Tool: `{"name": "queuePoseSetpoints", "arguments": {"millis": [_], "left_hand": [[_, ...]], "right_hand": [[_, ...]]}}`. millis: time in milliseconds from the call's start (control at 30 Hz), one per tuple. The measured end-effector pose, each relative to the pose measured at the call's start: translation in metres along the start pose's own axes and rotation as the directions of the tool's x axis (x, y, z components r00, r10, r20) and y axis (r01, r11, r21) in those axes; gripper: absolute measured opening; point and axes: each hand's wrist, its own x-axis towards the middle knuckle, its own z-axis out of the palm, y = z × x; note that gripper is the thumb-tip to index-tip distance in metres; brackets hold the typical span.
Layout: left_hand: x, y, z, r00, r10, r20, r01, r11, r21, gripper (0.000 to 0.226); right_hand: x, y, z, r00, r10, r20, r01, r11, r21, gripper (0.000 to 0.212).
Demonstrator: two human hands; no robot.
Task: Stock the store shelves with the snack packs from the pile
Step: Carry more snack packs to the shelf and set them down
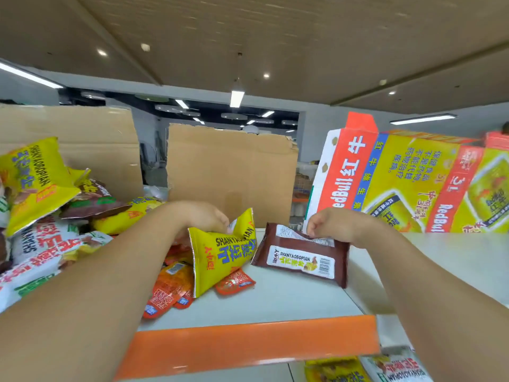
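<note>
My left hand (pixel 205 219) grips the top edge of a yellow snack pack (pixel 220 255), tilted above the white shelf top (pixel 275 299). My right hand (pixel 334 224) pinches the top of a brown snack pack (pixel 303 257), which stands just right of the yellow one. A pile of snack packs (pixel 46 216), yellow, brown and white-red, lies heaped at the left. Several small orange sachets (pixel 170 290) lie under and beside the yellow pack.
Two brown cardboard sheets (pixel 231 166) stand behind the pile. A flattened Red Bull carton (pixel 413 183) leans at the back right. An orange shelf edge strip (pixel 248 343) runs along the front. More packs (pixel 385 365) sit on the shelf below.
</note>
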Motion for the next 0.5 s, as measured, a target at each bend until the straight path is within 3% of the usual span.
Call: {"name": "queuePoseSetpoints", "arguments": {"millis": [100,267,367,433,500], "left_hand": [[0.003,-0.004,0.001,0.997,0.020,-0.080,-0.033,0.986,-0.165,0.027],[-0.011,0.003,-0.020,0.953,0.082,-0.292,-0.158,0.956,-0.246,0.024],[-0.016,0.001,-0.024,0.958,0.060,-0.279,-0.163,0.917,-0.363,0.024],[-0.015,-0.002,-0.019,0.980,0.023,-0.196,-0.112,0.882,-0.458,0.019],[-0.012,-0.004,-0.014,0.983,-0.084,-0.161,0.014,0.919,-0.395,0.010]], "right_hand": [[0.002,0.002,0.002,0.993,-0.020,-0.114,0.021,1.000,0.007,0.025],[-0.001,-0.013,-0.012,0.937,-0.208,-0.280,0.244,0.965,0.099,0.020],[0.001,-0.017,-0.022,0.943,-0.252,-0.218,0.275,0.958,0.083,0.018],[0.007,-0.017,-0.023,0.960,-0.249,-0.131,0.255,0.966,0.036,0.015],[0.015,-0.016,-0.020,0.966,-0.238,-0.097,0.240,0.971,0.006,0.016]]}}
